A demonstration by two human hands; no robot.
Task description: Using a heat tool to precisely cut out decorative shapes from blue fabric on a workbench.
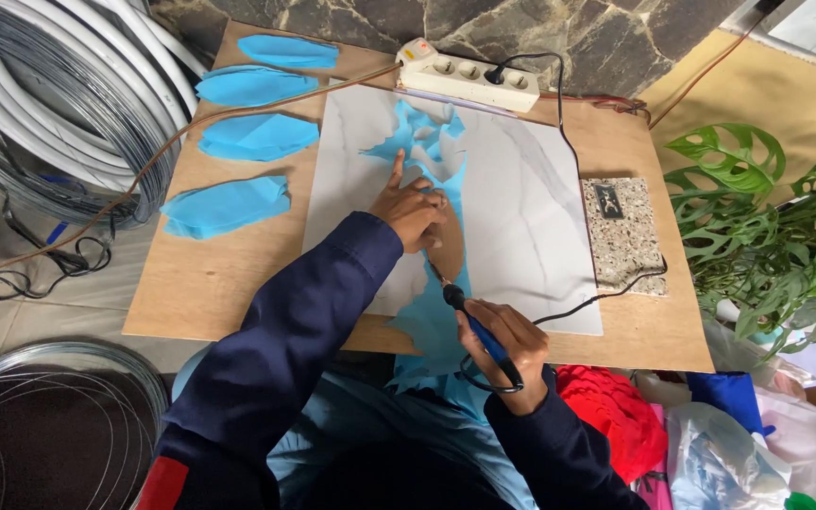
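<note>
Blue fabric (432, 151) lies in a long strip down the middle of a white marbled slab (521, 208), its lower end hanging off the near edge into the person's lap. The left hand (413, 210) presses a brown leaf-shaped template (446, 244) flat onto the cloth, index finger stretched forward, the others curled on the card. The right hand (502, 345) is closed in a fist-like grip round the blue handle of a corded hot cutting tool (469, 326), whose thin tip touches the cloth at the template's lower edge.

No real containers here, only plastic bags (729, 453) at lower right with cloth in them, beside a heap of red material (616, 411).

The slab rests on a plywood board (229, 274). Four stacks of cut blue leaf shapes (238, 142) line its left side; a speckled stone tile (623, 236) sits at the right, a white power strip (469, 76) at the far edge against a stone wall. Coils of wire (49, 104) lie at left, a green plant (767, 208) at right.
</note>
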